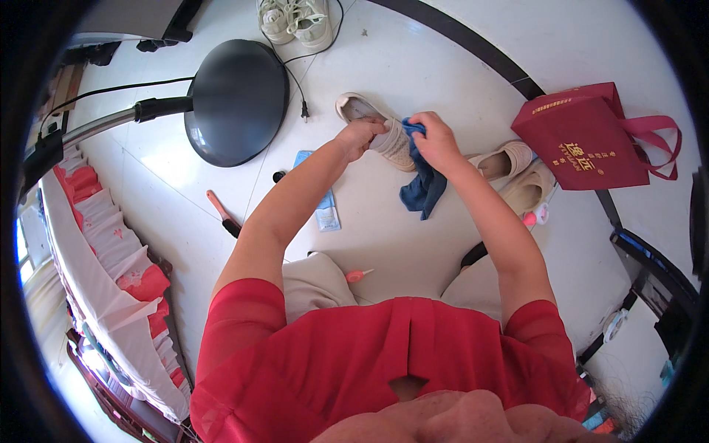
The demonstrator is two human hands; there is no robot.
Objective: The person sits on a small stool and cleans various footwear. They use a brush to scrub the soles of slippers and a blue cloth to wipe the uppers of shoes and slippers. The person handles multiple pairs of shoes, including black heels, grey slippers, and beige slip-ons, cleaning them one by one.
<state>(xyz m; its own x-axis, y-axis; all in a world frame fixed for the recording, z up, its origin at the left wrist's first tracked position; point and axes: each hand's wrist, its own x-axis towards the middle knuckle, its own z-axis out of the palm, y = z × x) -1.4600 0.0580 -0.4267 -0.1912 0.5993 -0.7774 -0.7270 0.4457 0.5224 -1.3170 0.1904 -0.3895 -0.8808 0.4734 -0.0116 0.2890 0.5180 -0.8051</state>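
A beige slip-on shoe (396, 148) with a textured upper is held just above or on the pale tiled floor in front of me. My left hand (362, 136) grips it by the side near its opening. In my right hand (436, 139) is a bunched blue cloth (424, 191), its top part close against the shoe's upper and the rest hanging down. I cannot tell whether the cloth presses on the shoe. To the right of my right forearm lie another beige shoe (503, 161) and a tan shoe (527, 191) beside it.
Around me on the floor are a brush (220, 210), a blue packet (328, 213), a black cap (278, 176), a small orange bottle (357, 275), a round black stand base (235, 99), a plug (304, 111), pale sneakers (307, 25) and a red bag (587, 138) with writing.
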